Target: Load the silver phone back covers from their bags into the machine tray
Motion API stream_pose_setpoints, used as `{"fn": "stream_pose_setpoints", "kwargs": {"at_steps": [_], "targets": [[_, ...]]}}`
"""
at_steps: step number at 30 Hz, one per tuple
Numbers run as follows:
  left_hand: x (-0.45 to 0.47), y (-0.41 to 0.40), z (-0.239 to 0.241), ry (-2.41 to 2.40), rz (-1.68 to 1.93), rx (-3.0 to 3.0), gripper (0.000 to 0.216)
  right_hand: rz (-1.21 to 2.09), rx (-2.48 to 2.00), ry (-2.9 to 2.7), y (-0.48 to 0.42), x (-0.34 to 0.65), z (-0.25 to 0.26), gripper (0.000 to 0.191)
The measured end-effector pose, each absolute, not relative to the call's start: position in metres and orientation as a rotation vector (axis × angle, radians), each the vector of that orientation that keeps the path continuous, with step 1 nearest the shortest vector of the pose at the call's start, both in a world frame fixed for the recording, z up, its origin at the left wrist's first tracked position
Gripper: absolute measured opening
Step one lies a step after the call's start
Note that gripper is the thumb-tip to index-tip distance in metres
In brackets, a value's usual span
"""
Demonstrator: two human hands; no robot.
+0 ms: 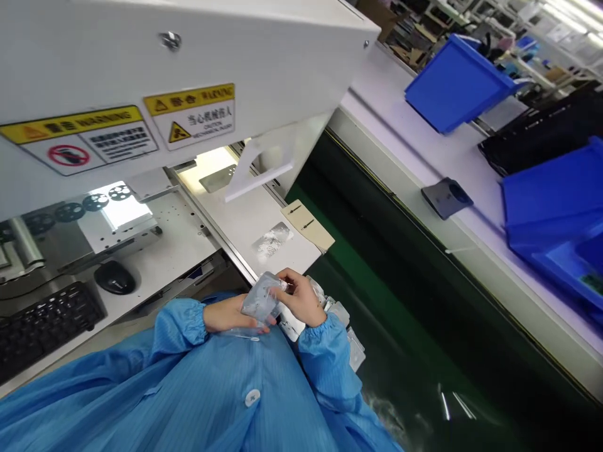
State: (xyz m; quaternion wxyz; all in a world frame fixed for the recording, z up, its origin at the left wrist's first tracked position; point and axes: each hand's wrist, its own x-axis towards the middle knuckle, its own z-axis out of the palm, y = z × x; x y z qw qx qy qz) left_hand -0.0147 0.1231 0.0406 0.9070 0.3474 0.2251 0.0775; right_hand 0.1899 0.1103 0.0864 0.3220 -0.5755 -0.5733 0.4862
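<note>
A translucent plastic piece (pixel 260 300), thin and with rounded corners, is held between my two hands close to my body. My left hand (pixel 228 314) grips it from the left and below. At its upper right edge, the fingers of my right hand (pixel 301 298) are closed on the same piece. Another clear sheet hangs below my left fingers; its kind is unclear. Just beyond my hands, a shiny flat plate (pixel 272 242) lies on the white machine bed (pixel 245 216). Several clear plastic pieces (pixel 355 351) are piled beside my right sleeve.
Above the bed hangs the white machine housing (pixel 292 56) with warning labels. A beige slotted block (pixel 308 226) sits at the bed's end. To the left are a mouse (pixel 114 277) and keyboard (pixel 49 329). Blue bins (pixel 461 81) stand on the bench at right.
</note>
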Motion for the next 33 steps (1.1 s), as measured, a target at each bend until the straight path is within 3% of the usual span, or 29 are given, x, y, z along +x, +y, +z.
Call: {"fn": "stream_pose_setpoints", "kwargs": {"at_steps": [7, 13, 17, 21, 24, 27, 31, 33], "targets": [[-0.011, 0.124, 0.038, 0.461, 0.116, 0.915, 0.038, 1.296, -1.447, -1.308, 0.085, 0.194, 0.079, 0.034], [-0.010, 0.122, 0.037, 0.468, 0.030, 1.016, 0.032, 1.050, -1.569, -1.140, 0.084, 0.231, 0.079, 0.032], [-0.011, 0.118, 0.031, 0.564, 0.032, 0.871, 0.047, 0.564, -1.882, -0.828, 0.073, 0.292, 0.040, 0.036], [-0.011, 0.117, 0.028, 0.668, 0.082, 0.826, 0.055, 0.622, -2.396, -0.931, 0.060, 0.321, -0.018, 0.026], [-0.002, 0.117, 0.026, 0.681, 0.075, 0.815, 0.063, 0.548, -2.518, -0.952, 0.052, 0.314, -0.043, 0.026], [0.023, 0.111, 0.016, 0.688, 0.041, 0.809, 0.072, 0.480, -2.385, -0.950, 0.033, 0.296, -0.038, 0.044], [0.078, 0.087, -0.005, 0.684, -0.130, 0.880, 0.083, 0.917, -1.857, -1.030, -0.015, 0.256, -0.008, 0.058], [0.102, 0.070, -0.015, 0.678, -0.263, 1.062, 0.081, 1.015, -1.744, -1.041, -0.047, 0.236, -0.003, 0.054]]}}
